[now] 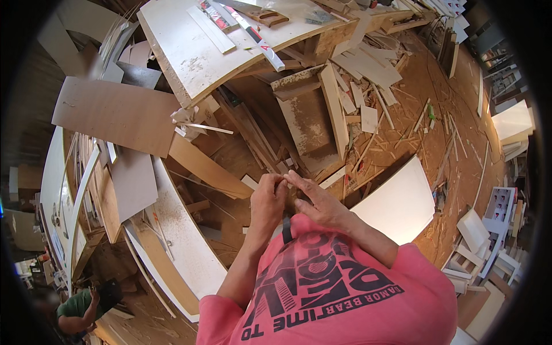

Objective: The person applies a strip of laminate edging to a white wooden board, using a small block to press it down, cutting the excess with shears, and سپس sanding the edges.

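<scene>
My left hand (267, 201) is raised in front of my chest. Its fingers are curled in with the thumb against them, and whatever they may hold is too small or hidden to make out. Close beside it, my right hand (319, 200) has its fingers stretched toward the left fingertips, meeting or nearly meeting them. The right thumb stands apart from those fingers, and I see nothing between them. Beyond both hands, an open wooden box (307, 118) with dusty, worn inner faces lies on the floor.
A white-topped workbench (195, 57) ahead carries a handsaw (270, 18) and a long striped strip (256, 39). Brown board (115, 112) and white panels (187, 236) lean at left. A white sheet (397, 201) lies right. Offcuts (368, 69) litter the floor. A person in green (75, 310) is lower left.
</scene>
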A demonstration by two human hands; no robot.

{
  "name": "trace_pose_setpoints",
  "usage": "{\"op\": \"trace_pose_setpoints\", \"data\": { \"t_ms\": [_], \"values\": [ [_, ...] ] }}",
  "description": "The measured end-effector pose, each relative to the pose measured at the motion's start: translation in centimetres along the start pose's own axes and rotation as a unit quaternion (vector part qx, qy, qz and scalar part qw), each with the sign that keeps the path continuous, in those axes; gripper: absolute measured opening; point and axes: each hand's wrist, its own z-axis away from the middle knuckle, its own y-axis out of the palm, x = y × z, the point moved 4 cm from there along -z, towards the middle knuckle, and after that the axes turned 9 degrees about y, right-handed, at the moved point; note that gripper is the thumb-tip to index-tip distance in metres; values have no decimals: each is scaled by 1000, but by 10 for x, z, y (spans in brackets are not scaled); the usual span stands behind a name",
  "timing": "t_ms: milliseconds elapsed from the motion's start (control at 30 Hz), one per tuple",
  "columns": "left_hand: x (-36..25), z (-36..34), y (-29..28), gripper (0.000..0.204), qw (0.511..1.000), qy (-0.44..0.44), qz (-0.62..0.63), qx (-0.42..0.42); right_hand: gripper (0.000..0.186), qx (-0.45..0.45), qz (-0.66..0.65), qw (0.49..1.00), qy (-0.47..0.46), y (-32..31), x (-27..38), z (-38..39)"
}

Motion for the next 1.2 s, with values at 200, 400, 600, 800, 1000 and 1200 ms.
{"op": "trace_pose_setpoints", "data": {
  "t_ms": [200, 400, 600, 800, 1000, 1200],
  "values": [
    [4, -3, 15, 11, 997, 0, -26, 67, 62, -7, 120, 992, -28, 4, -8, 2],
    [21, 3, 9, 12, 999, -36, 20, -8, 64, 0, 172, 985, -26, 14, -17, -14],
    [29, 21, -3, 14, 981, -121, 141, -55, 62, 79, 184, 979, -23, 23, -9, -29],
    [-2, 45, -4, 20, 960, -91, 243, -104, 57, 82, 7, 996, 18, 11, -29, -53],
    [13, 66, -9, 22, 963, -125, 173, -165, 36, 147, -18, 988, 37, 24, -30, -64],
    [21, 87, 0, 23, 899, -183, 336, -211, 35, 172, 7, 979, -108, 45, -8, -51]
  ]
}}
